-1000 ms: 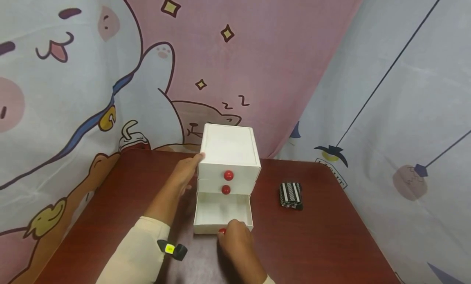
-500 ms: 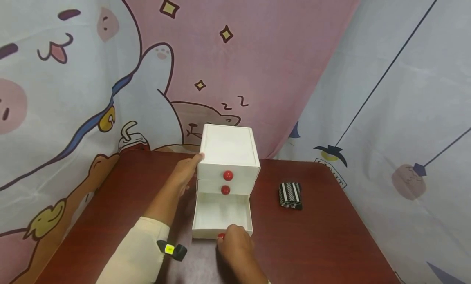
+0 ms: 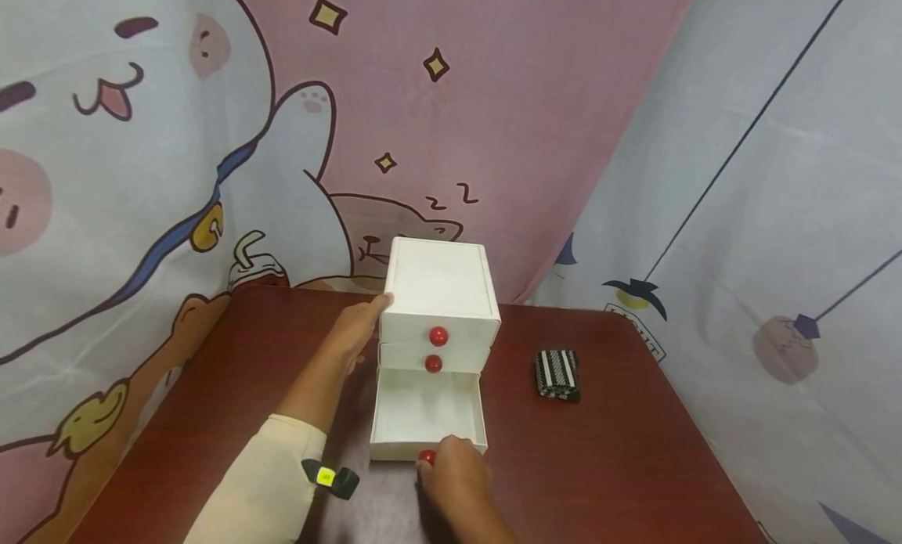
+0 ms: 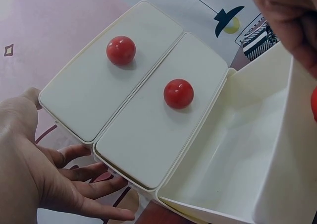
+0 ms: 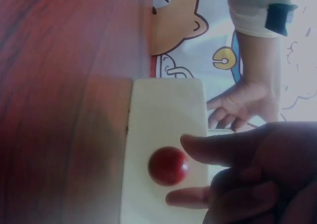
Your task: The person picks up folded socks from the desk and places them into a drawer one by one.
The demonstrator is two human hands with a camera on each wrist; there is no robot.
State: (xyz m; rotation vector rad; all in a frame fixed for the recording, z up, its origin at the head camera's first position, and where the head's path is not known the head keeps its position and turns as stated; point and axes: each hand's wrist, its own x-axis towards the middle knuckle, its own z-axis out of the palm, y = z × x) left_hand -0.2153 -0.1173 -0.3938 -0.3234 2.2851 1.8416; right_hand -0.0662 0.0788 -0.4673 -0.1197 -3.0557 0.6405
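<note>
A small white drawer unit [image 3: 440, 278] with red ball knobs stands on the table. Its bottom drawer [image 4: 233, 149] is pulled out and bare inside, while the two drawers above are closed. My left hand [image 3: 355, 329] steadies the unit's left side, thumb at the top front corner and fingers extended along the side wall. At the front of the bottom drawer is my right hand [image 3: 458, 477]. In the right wrist view, its thumb and one finger lie apart on either side of the red knob [image 5: 168, 165], with a gap showing around the knob; the other fingers are curled.
A folded black-and-white striped textile [image 3: 557, 374], like a pair of socks, lies right of the unit on the dark red table [image 3: 606, 466]. Cartoon-printed curtains [image 3: 521, 98] hang behind the table and along its sides.
The bottom drawer has slid farther out toward me, and my right hand has moved back with it. More of its knob shows now. My left hand has stayed at the unit's side.
</note>
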